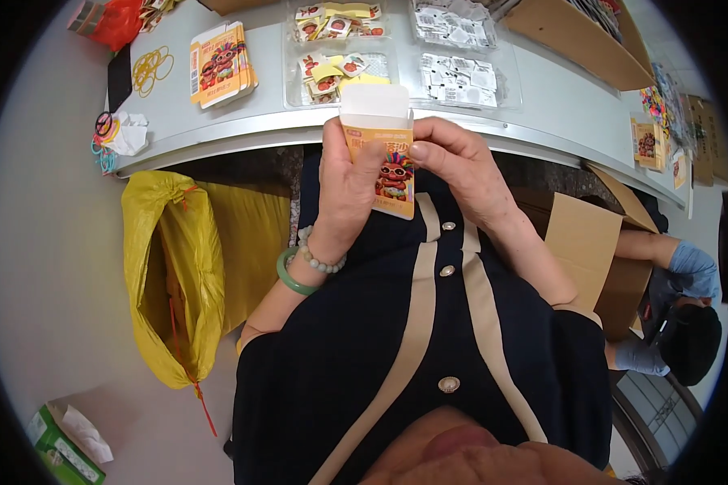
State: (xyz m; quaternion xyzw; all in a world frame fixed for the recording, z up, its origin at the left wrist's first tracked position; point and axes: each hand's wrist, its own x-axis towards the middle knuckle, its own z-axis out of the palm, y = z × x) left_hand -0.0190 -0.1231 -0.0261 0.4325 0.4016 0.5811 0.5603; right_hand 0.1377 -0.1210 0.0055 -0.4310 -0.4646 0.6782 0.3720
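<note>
In front of my chest, at the table's near edge, is a small orange carton (395, 182) printed with a colourful cartoon figure. Its white top flap (375, 103) stands up, so the upper end is open. My left hand (346, 182) wraps round the carton's left side, thumb lying across the front. At the upper right edge, my right hand (465, 166) pinches the carton between thumb and bent fingers. Whether anything is inside the carton cannot be seen. On my left wrist are a green bangle (291, 273) and a beaded bracelet (322, 260).
Clear plastic trays on the table (259, 129) hold picture cards (319, 73) and white sachets (459, 79). Left of them lie stacked orange cartons (221, 69), rubber bands (151, 71) and a phone (120, 78). A yellow sack (174, 275) hangs at left. A co-worker (687, 339) bends near a cardboard box (582, 242).
</note>
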